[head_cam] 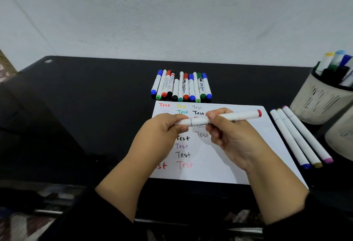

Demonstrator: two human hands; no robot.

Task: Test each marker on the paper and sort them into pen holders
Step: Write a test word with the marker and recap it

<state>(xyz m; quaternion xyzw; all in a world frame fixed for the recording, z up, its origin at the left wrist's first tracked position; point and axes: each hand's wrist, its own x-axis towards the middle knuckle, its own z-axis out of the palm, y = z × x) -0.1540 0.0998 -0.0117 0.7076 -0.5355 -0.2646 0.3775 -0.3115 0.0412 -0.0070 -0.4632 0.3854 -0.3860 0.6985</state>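
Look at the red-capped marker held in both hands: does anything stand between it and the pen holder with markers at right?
Nothing upright blocks it. Between the red-capped marker and the pen holder only three white markers lie flat on the table; the holder already contains markers.

Both hands, left hand (162, 132) and right hand (227, 135), meet, fingers curled gripping.
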